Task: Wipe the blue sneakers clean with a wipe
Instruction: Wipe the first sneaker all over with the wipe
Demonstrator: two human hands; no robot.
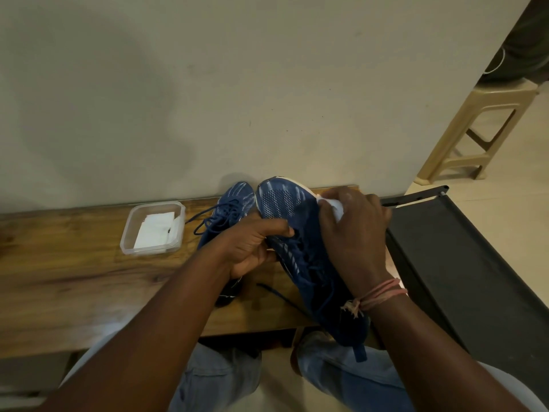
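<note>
The left hand [252, 248] grips the raised blue sneaker [297, 233] at its laces. The right hand [353, 233] presses a white wipe [334, 205] against its side. The second sneaker [231, 209] lies on the wooden bench [74, 278], near a clear plastic container [127, 233] holding folded wipes [156, 230].

Just one head-worn wide-angle cam, looking forward and steeply down, close over the brown wooden surface [74, 281] against a wall.
</note>
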